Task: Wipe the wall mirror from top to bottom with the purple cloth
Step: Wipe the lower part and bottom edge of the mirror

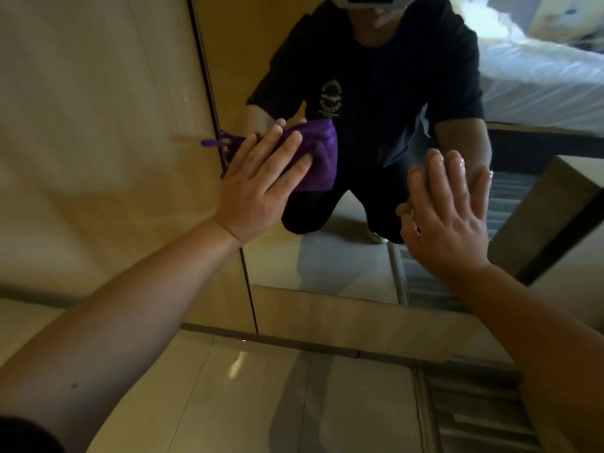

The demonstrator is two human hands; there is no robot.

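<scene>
Purple cloth (322, 158) pressed flat vs mirror (343, 263) by L hand (261, 188), fingers straight; R hand (447, 217) flat on glass, holding nothing.

Left hand (261, 178) flat on purple cloth (318, 158) against wall mirror (327, 273), right hand (447, 210) flat on glass beside.

Shirt emblem (330, 99) lettering illegible
</scene>
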